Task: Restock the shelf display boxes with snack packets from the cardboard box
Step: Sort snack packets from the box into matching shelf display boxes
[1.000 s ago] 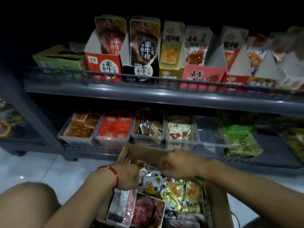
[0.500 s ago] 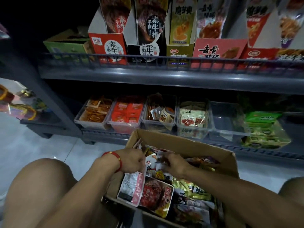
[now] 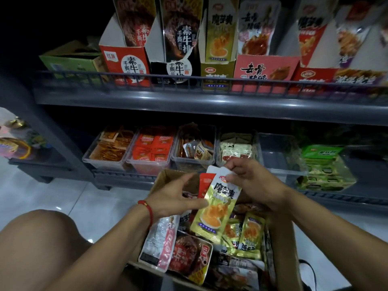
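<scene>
The open brown cardboard box [image 3: 283, 244] sat on the pale tiled floor [image 3: 88, 198] right in front of the person, and everything else arranged itself around it. Just above the box's far half, the right hand [image 3: 254, 181] pinched the white top edge of a yellow-green foil snack packet [image 3: 216, 208] printed with an orange food picture, thumb and fingers curled onto it, so the packet hung tilted over the box. Behind that packet, also over the box, a red foil packet [image 3: 204, 186] showed its upper edge; I could not tell which hand held it. The left hand [image 3: 178, 196], with a red cord bracelet [image 3: 147, 208] on its wrist, reached in from the box's left side, fingers loosely spread, its thumb touching the yellow-green packet's left edge.

Inside the box lay more packets: a white and pink one [image 3: 159, 244] against the left wall, a dark red one [image 3: 189, 257] beside it, and several small yellow-green ones [image 3: 249, 234] toward the right wall.

Beyond the box stood the grey metal shelf [image 3: 189, 106]. Its lower level, just behind the box, carried a row of clear plastic tubs [image 3: 105, 160] holding orange, red and pale packets. The upper level carried tall cardboard display boxes [image 3: 123, 61], among them a yellow-green one [image 3: 217, 72] whose upright flap [image 3: 220, 30] bore the same print as the held packet.
</scene>
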